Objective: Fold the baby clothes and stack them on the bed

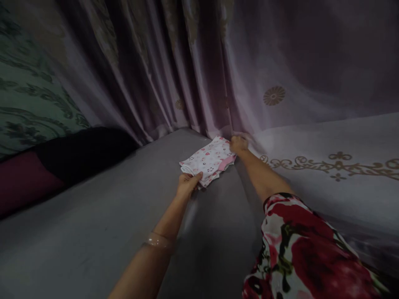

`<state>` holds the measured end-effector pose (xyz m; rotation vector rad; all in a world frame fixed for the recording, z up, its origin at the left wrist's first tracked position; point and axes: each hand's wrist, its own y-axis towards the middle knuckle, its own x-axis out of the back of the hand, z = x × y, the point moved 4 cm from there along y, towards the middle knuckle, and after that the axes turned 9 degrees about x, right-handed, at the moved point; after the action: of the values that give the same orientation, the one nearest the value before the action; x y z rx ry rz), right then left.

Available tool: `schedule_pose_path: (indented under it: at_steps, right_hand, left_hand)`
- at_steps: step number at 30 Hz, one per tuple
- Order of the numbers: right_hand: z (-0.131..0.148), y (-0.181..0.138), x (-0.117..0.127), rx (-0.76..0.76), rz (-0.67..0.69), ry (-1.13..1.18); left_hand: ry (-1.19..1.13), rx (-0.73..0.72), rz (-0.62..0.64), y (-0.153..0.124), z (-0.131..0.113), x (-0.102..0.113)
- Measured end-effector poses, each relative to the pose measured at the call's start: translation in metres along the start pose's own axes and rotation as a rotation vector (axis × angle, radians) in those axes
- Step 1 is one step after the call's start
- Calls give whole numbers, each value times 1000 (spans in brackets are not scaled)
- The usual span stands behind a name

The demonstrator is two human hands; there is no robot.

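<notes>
I can see the left hand point(188, 182), with a clear bangle point(158, 240) further up the arm, pinching the near corner of a folded, pink-trimmed white cloth point(207, 160), while the right hand point(239, 144) curls at its far right edge. The cloth lies on a grey surface point(102, 216) by a purple curtain point(202, 70). A flowered sleeve point(311, 245) covers the right upper arm, and over to the left a black-and-maroon cushion point(81, 151) sits below a green patterned wall point(28, 91).

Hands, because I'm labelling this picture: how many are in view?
2: the left hand pinches the near edge of the folded printed cloth; the right hand grips its far right corner.
</notes>
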<state>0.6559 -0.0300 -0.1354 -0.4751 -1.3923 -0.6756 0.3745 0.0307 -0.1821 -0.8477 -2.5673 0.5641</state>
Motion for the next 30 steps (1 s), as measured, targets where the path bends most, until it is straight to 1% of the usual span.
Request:
schedule_pose_path:
  at_steps: [3,6,9,12,14,15,18,20,22,23,25,27,28,30]
  right_hand:
    - [17,-8,-7,48,-73,-34]
    - [34,-16,-20,107,-96,-39]
    - [34,-18,-32,36,-5,-23]
    - [30,-14,-35,-8,114,-4]
    - [30,-11,-30,-14,136,-5]
    - [32,-10,-27,-7,124,-11]
    - [40,-10,-20,89,59,-26]
    - [47,-13,-21,159,91,-16]
    - [53,-18,-23,170,147,-9]
    - [58,-21,-23,172,142,-16]
    - [73,-30,-20,214,70,-36]
    - [94,-44,-21,326,11,-37]
    - [104,-54,-23,394,5,-29]
    - [121,-72,-32,505,40,-10]
  left_hand:
    - [-10,103,49,-9,-1,-5]
    - [-50,164,136,-19,-1,-11]
    - [-21,159,149,-29,6,-7]
    - [54,61,163,-43,16,11]
    - [101,-25,176,-56,24,32]
    - [125,-54,171,-64,28,44]
    - [213,-77,114,-87,48,88]
    - [289,-97,89,-102,65,117]
    - [361,-86,40,-118,86,147]
    - [394,-73,8,-126,98,162]
    - [457,-52,-84,-143,122,192]
    - [517,-13,-177,-161,144,220]
    - [543,11,-217,-170,154,232]
    - [579,53,-291,-188,170,252]
